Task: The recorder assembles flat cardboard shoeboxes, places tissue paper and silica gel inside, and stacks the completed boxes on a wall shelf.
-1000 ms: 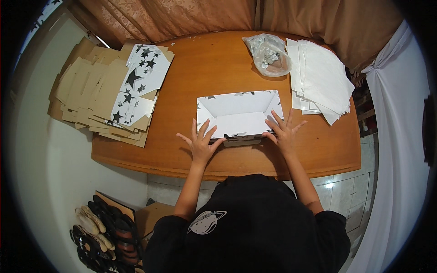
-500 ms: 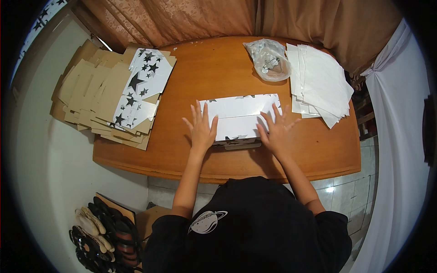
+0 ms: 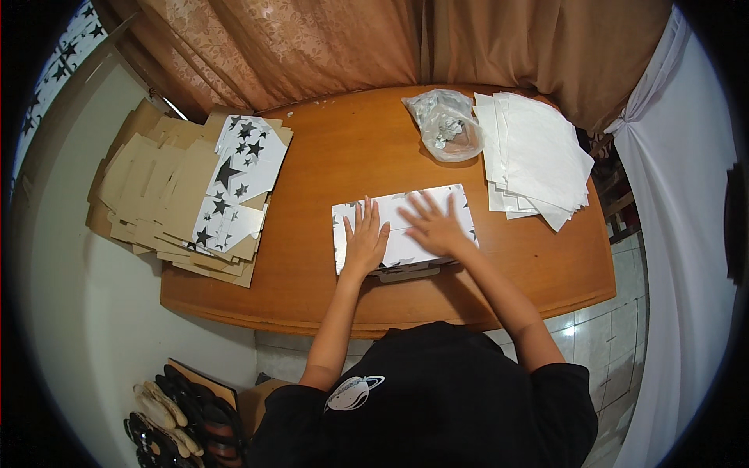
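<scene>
A white cardboard box (image 3: 406,251) printed with black stars stands on the wooden table in front of me, its top flaps folded flat with a seam along the middle. My left hand (image 3: 365,242) lies on the left part of the top, fingers stretched toward the far edge. Over the right part is my right hand (image 3: 434,226), its fingers spread and a little blurred by motion; neither hand holds anything. Below the box's near side a pale flap or tab (image 3: 409,274) shows.
Flattened brown cardboard boxes (image 3: 160,183) are stacked at the table's left, a star-printed one (image 3: 234,183) on top. At the back right, a clear plastic bag (image 3: 445,129) with crumpled bits lies beside white sheets (image 3: 538,152). Curtains (image 3: 335,51) hang behind the table (image 3: 328,140).
My right hand has moved left and inward from the box's right edge onto its top. My left hand has shifted further onto the lid. The whole view has tilted slightly.
</scene>
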`<action>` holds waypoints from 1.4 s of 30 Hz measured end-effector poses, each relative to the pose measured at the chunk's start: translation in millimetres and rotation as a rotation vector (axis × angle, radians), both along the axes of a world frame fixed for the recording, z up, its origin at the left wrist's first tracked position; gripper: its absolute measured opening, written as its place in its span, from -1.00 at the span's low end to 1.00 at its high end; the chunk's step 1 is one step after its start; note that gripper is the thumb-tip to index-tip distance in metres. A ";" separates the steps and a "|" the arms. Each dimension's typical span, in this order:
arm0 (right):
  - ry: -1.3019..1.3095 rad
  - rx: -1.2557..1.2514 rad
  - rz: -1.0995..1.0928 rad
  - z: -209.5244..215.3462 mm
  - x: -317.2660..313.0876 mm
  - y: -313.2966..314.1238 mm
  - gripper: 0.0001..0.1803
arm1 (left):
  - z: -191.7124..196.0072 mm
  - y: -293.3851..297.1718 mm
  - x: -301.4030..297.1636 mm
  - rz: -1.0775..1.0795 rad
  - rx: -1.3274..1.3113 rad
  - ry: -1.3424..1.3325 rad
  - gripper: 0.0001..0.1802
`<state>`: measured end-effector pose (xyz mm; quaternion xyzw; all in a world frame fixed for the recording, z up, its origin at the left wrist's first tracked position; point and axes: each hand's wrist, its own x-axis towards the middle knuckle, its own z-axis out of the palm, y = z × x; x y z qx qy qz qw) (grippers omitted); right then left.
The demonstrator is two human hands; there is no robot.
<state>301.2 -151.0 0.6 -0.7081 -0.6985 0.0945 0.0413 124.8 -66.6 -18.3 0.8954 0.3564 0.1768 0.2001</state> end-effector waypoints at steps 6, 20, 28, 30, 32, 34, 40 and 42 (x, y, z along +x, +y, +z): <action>-0.130 0.155 -0.632 12.1 55.5 -50.6 -0.37 | 16.9 -8.9 14.8 -0.144 0.146 0.183 -0.01; 0.405 0.545 -0.649 -28.8 0.1 -145.3 -0.44 | 47.1 -10.1 171.1 -1.088 0.201 0.367 -0.02; 0.366 0.700 -0.660 -3.7 11.8 -121.6 0.24 | 152.6 -18.9 160.4 -0.529 0.484 -0.393 -0.23; 0.344 0.786 -0.588 6.8 16.9 -105.3 0.37 | 181.6 -24.7 140.3 -0.394 0.502 -0.629 -0.21; 0.290 0.830 -0.529 14.1 28.7 -93.0 0.37 | 183.9 -18.1 119.6 -0.371 0.493 -0.881 -0.16; 0.263 0.974 -0.381 32.3 40.8 -82.9 0.37 | 161.2 -11.6 97.0 -0.368 0.409 -1.027 -0.08; 0.097 0.997 -0.031 12.3 66.0 -86.6 0.20 | 72.4 20.1 22.5 -0.299 0.170 -0.761 0.12; 0.015 0.875 0.032 -1.9 57.5 -92.1 0.13 | 54.4 30.6 5.8 -0.255 0.253 -0.485 0.12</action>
